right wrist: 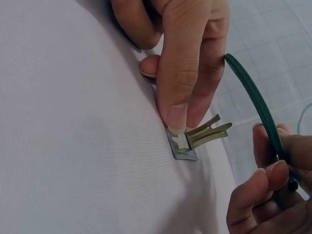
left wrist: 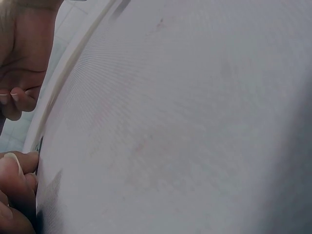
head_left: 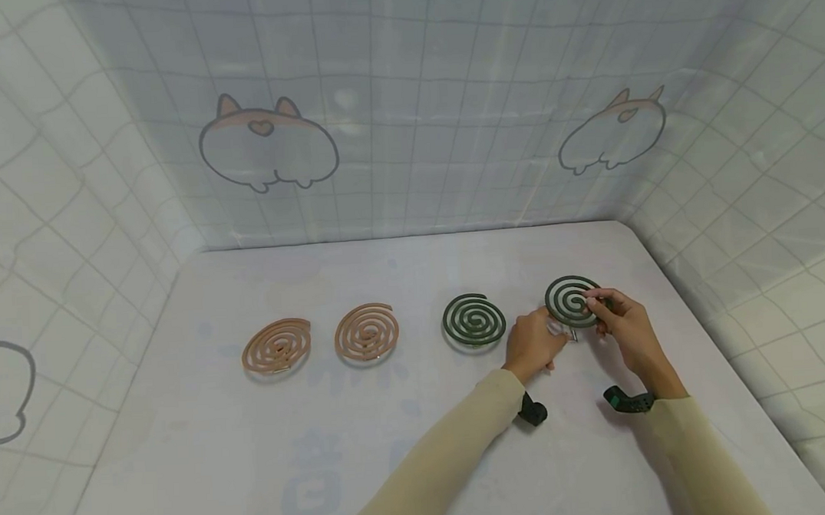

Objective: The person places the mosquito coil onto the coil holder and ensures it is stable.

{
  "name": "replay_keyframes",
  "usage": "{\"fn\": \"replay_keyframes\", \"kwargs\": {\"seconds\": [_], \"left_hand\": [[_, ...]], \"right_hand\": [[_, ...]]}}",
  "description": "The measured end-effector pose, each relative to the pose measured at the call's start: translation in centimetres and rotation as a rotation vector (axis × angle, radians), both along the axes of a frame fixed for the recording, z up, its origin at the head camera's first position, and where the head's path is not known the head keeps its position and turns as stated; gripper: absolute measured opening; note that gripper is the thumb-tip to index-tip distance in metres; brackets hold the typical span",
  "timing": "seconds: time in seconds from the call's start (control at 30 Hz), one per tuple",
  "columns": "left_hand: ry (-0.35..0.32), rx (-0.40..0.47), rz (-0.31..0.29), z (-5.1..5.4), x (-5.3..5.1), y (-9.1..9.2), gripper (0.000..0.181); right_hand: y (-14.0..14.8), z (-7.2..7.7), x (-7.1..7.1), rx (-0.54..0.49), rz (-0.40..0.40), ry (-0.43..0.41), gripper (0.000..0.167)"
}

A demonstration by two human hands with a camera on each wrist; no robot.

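Note:
My right hand (head_left: 626,333) pinches a dark green mosquito coil (right wrist: 257,97) near its centre, holding it raised off the table and tilted. Just to the left, my left hand (head_left: 532,346) presses down at the tabletop. Its thumb and fingers pinch a small metal coil stand (right wrist: 185,154), whose two upright prongs stick up towards the coil. Coil and stand are apart in the right wrist view. Another green mosquito coil (head_left: 474,321) lies left of my left hand. In the left wrist view, little of the stand shows past the fingertips.
Two brown mosquito coils (head_left: 367,333) (head_left: 278,346) stand further left, slightly raised above the white table (head_left: 207,451). Pale grid-patterned curtains (head_left: 414,134) enclose the back and both sides. A dark strap device (head_left: 629,400) sits on each wrist.

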State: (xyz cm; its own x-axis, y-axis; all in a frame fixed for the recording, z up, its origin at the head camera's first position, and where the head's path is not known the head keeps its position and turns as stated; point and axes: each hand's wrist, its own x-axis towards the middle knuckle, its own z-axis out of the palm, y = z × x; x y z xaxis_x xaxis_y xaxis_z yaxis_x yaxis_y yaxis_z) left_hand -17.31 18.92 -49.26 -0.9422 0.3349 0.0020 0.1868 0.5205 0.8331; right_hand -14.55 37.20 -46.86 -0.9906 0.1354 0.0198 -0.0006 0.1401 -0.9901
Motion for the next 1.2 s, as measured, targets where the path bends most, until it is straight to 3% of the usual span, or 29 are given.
{"fn": "replay_keyframes", "kwargs": {"seconds": [0.37,0.63,1.2], "left_hand": [[0.006,-0.021,0.006,-0.08,0.02,0.08,0.018],[0.004,-0.003,0.000,-0.11,-0.08,0.07,0.017],[0.003,0.002,-0.001,0.02,-0.11,-0.02,0.016]], "right_hand": [[0.10,-0.45,0.06,0.069,-0.022,-0.075,0.038],[0.13,-0.23,0.04,-0.050,-0.011,-0.036,0.030],[0.03,-0.17,-0.10,-0.044,0.046,-0.071,0.028]]}}
